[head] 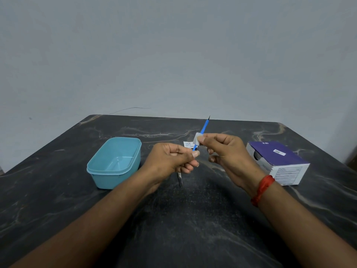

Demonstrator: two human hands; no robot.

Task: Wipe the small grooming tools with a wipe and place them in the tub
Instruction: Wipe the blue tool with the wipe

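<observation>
Here, looking down from my head, I see both my hands over a dark table [193, 229] with pale streaks in it.

My left hand [173, 159] is curled, and its thumb and finger pinch the low end of a thin blue stick [203, 129]. The stick is up in the air. It leans away from me toward 1 o'clock, and it has a tiny dark tip at the top.

My right hand [226, 151] is just to the right of the left one. Its thumb and first finger pinch a small white wipe [197, 141], and the wipe is pressed on the middle of the blue stick. My other fingers on that hand are bent in. A red string [262, 190] goes round my right wrist.

The blue tub [116, 161] sits on the table at 9 o'clock from my hands, near my left hand but not touching it. It has no lid on.

A thin metal tool [180, 179] lies on the table at 6 o'clock from my left hand, partly hidden under it.

A small white packet [189, 145] lies flat on the table behind my hands, just past the wipe.

A purple and white box [278, 161] sits at 3 o'clock, beside my right hand.
</observation>
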